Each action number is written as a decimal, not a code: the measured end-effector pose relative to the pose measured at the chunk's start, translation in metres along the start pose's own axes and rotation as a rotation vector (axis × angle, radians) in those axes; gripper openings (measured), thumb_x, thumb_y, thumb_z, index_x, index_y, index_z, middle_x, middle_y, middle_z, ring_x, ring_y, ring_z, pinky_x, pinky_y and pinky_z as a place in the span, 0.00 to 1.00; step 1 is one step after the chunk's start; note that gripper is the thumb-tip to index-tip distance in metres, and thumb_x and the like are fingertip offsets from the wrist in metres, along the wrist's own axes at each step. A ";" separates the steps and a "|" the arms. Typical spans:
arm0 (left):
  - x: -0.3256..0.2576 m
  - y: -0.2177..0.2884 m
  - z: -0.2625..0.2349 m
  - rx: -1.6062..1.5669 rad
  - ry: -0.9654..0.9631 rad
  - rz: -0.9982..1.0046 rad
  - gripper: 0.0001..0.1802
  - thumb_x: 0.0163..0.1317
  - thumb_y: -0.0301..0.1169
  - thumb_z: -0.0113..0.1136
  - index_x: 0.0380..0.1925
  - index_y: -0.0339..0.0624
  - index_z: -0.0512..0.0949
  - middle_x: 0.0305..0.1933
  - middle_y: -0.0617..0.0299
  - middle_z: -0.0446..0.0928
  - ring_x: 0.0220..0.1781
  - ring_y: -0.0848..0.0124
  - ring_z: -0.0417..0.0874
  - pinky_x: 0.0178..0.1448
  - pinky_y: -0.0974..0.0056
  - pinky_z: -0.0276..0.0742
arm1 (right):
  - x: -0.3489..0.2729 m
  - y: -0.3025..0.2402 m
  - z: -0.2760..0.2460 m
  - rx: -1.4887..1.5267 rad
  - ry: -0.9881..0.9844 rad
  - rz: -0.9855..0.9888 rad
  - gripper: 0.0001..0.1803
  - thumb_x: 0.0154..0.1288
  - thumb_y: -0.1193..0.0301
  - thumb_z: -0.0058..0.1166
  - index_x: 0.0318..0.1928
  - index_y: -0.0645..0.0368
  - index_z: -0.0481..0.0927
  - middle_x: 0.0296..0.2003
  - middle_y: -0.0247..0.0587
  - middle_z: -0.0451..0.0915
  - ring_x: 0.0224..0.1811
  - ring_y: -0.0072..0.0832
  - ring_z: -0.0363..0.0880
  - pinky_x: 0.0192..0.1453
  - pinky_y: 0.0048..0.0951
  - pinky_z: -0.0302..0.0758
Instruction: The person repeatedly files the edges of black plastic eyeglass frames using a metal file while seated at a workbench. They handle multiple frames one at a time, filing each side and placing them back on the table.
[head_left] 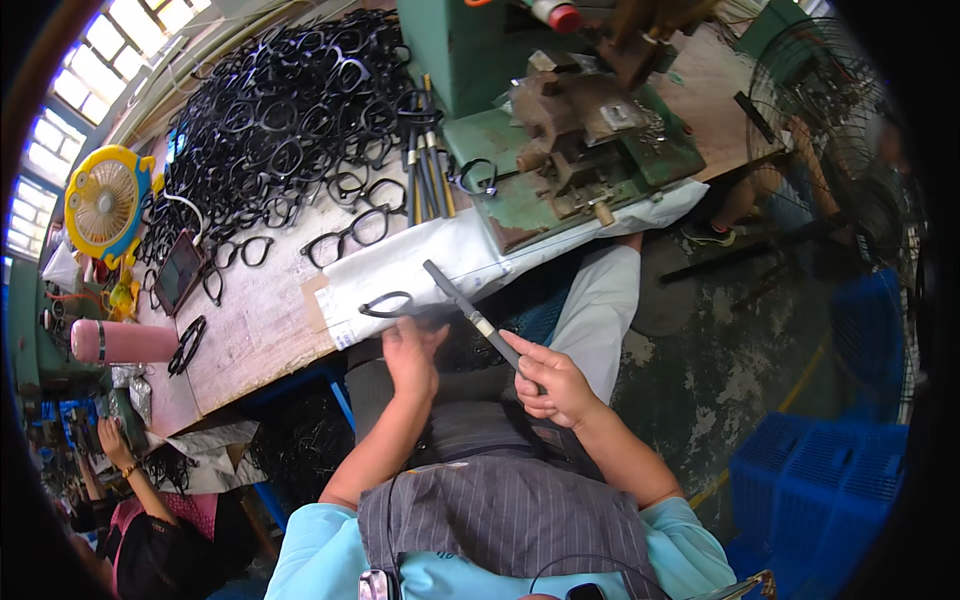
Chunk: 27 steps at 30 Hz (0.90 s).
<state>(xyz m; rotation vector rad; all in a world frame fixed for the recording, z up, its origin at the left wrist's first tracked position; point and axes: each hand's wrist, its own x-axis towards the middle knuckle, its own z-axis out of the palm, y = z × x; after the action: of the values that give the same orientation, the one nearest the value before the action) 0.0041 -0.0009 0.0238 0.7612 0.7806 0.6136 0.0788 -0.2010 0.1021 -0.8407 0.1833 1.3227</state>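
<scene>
My right hand [555,385] grips a long, flat grey file [455,290] by its lower end. A pale band wraps the file near its middle, and its far end points up and left over the table edge. My left hand [410,358] is at the table's front edge, thumb and fingers apart. Just past its fingertips, a dark eyeglass frame [386,304] lies on the white cloth [350,290]; whether the fingertips touch it is unclear. Farther back lie several more files [428,180] side by side.
A big heap of black eyeglass frames [290,110] covers the back left. A green machine [590,150] stands at the back right. On the left are a yellow fan [107,205], a phone [180,272] and a pink bottle [125,342]. Another person's hand [115,443] works at lower left. Blue crates [810,480] stand right.
</scene>
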 end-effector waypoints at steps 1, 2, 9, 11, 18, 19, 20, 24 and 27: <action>-0.003 0.004 0.000 -0.024 -0.024 -0.039 0.11 0.73 0.38 0.49 0.39 0.41 0.67 0.34 0.61 0.71 0.26 0.76 0.72 0.44 0.53 0.85 | -0.007 -0.003 -0.006 0.162 -0.083 0.019 0.28 0.76 0.69 0.37 0.73 0.38 0.53 0.21 0.28 0.65 0.12 0.14 0.52 0.15 0.14 0.53; -0.007 0.008 -0.001 -0.041 -0.095 -0.068 0.11 0.73 0.39 0.48 0.38 0.43 0.68 0.33 0.63 0.71 0.25 0.78 0.71 0.40 0.57 0.84 | -0.009 -0.004 -0.012 0.267 -0.107 0.029 0.28 0.76 0.68 0.37 0.73 0.38 0.53 0.20 0.29 0.64 0.11 0.14 0.53 0.14 0.14 0.53; -0.037 0.023 0.016 0.081 -0.211 -0.148 0.07 0.69 0.34 0.56 0.36 0.43 0.74 0.28 0.69 0.72 0.25 0.80 0.72 0.36 0.67 0.79 | -0.010 0.007 -0.032 0.548 -0.400 -0.057 0.28 0.76 0.65 0.39 0.73 0.37 0.53 0.19 0.29 0.63 0.10 0.14 0.53 0.13 0.16 0.52; -0.043 0.031 0.022 0.091 -0.224 -0.166 0.07 0.68 0.34 0.57 0.38 0.42 0.76 0.28 0.70 0.72 0.26 0.80 0.72 0.36 0.68 0.78 | -0.017 0.010 -0.029 0.358 -0.259 -0.123 0.29 0.75 0.66 0.40 0.73 0.38 0.52 0.19 0.29 0.63 0.11 0.14 0.54 0.13 0.16 0.53; -0.047 0.049 0.068 0.065 -0.352 -0.216 0.14 0.68 0.36 0.57 0.48 0.41 0.76 0.32 0.71 0.72 0.29 0.81 0.73 0.37 0.70 0.77 | -0.033 0.015 -0.003 -0.242 0.049 -0.437 0.29 0.72 0.73 0.45 0.72 0.47 0.59 0.21 0.33 0.70 0.14 0.19 0.63 0.17 0.20 0.60; -0.047 0.051 0.073 0.050 -0.359 -0.226 0.14 0.68 0.36 0.57 0.48 0.41 0.76 0.32 0.71 0.72 0.29 0.81 0.72 0.37 0.71 0.77 | -0.033 0.018 0.000 -0.394 0.148 -0.447 0.30 0.70 0.74 0.48 0.71 0.48 0.61 0.21 0.35 0.72 0.15 0.21 0.67 0.18 0.22 0.63; -0.048 0.053 0.078 0.016 -0.385 -0.219 0.14 0.68 0.37 0.57 0.48 0.41 0.76 0.32 0.71 0.72 0.29 0.81 0.72 0.37 0.71 0.76 | -0.032 0.019 0.003 -0.684 0.170 -0.755 0.30 0.68 0.75 0.50 0.70 0.50 0.63 0.22 0.37 0.73 0.16 0.25 0.69 0.20 0.24 0.66; -0.054 0.060 0.081 0.116 -0.417 -0.241 0.15 0.68 0.36 0.58 0.49 0.39 0.75 0.28 0.70 0.71 0.29 0.80 0.72 0.36 0.72 0.76 | -0.033 0.028 0.013 -1.374 0.424 -1.171 0.30 0.58 0.77 0.59 0.64 0.55 0.72 0.24 0.45 0.76 0.23 0.39 0.78 0.28 0.35 0.75; -0.058 0.060 0.077 0.109 -0.425 -0.227 0.14 0.67 0.34 0.59 0.48 0.38 0.75 0.27 0.69 0.71 0.29 0.80 0.73 0.36 0.72 0.76 | -0.035 0.029 0.016 -1.542 0.549 -1.178 0.31 0.56 0.77 0.60 0.62 0.53 0.74 0.22 0.41 0.73 0.21 0.37 0.75 0.26 0.35 0.73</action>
<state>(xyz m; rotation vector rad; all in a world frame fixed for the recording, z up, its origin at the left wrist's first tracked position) 0.0205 -0.0362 0.1309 0.8531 0.4991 0.1932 0.0375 -0.2186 0.1205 -2.1064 -0.9222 -0.1633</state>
